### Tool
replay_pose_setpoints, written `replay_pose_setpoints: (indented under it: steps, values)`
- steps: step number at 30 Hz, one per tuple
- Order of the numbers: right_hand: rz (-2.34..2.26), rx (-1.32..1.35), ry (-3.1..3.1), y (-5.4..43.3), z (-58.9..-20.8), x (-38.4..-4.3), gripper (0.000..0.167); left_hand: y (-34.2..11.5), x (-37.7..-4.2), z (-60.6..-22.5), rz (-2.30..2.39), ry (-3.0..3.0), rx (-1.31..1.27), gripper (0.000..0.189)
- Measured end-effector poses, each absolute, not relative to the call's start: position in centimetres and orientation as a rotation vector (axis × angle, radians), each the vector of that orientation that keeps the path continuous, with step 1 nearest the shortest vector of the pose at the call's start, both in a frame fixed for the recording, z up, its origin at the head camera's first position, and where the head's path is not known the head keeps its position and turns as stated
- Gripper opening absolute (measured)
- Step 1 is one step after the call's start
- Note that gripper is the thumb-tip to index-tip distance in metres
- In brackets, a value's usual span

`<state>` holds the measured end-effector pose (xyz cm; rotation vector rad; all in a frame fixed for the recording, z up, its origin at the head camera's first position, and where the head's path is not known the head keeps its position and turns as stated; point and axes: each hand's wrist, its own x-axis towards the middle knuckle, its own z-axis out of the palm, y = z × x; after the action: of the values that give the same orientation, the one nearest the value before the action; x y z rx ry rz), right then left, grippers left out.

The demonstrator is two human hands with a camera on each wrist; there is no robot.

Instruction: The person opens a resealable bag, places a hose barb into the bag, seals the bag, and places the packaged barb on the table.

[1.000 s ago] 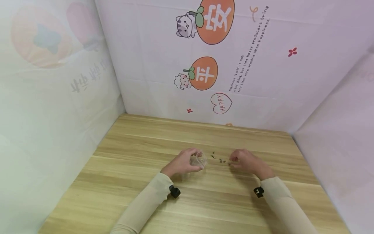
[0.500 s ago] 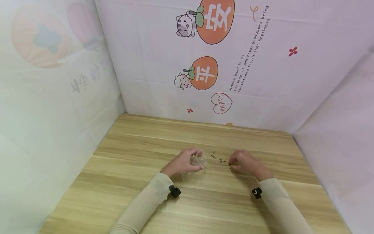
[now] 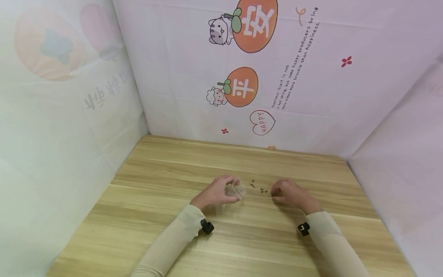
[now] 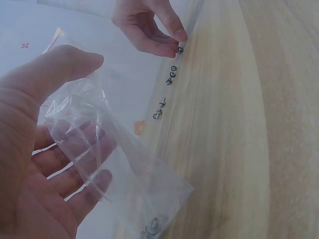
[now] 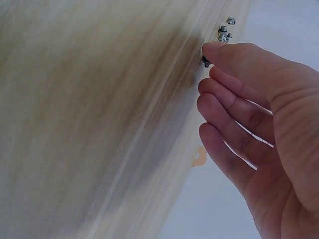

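Note:
My left hand holds a clear plastic bag open between thumb and fingers. A few small metal screws lie at the bottom of the bag. On the wooden table, several small screws are scattered in a loose line between my hands. At the right end of that line my right hand pinches one small screw between thumb and index finger, at the table surface. In the right wrist view that screw is partly covered by the thumb, and its other fingers are loosely bent.
The wooden table meets a printed white cloth wall at the back. More white cloth stands along the left and right sides. Each wrist carries a small black device, such as the one on the left sleeve.
My right hand has shifted slightly, and its thumb and index finger have come together on the screw at the right end. The left hand and the bag stay in place.

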<state>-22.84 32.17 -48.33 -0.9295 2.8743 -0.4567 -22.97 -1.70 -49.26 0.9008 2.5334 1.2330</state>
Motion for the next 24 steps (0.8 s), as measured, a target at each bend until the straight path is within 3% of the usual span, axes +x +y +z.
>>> replay_pose_setpoints:
  steps: [24]
  values:
    - [-0.505, -0.849, 2.846, 32.23, -48.43, -22.89, 0.012, -1.67, -23.1, -49.46, 1.237, 2.527, 0.908, 0.049]
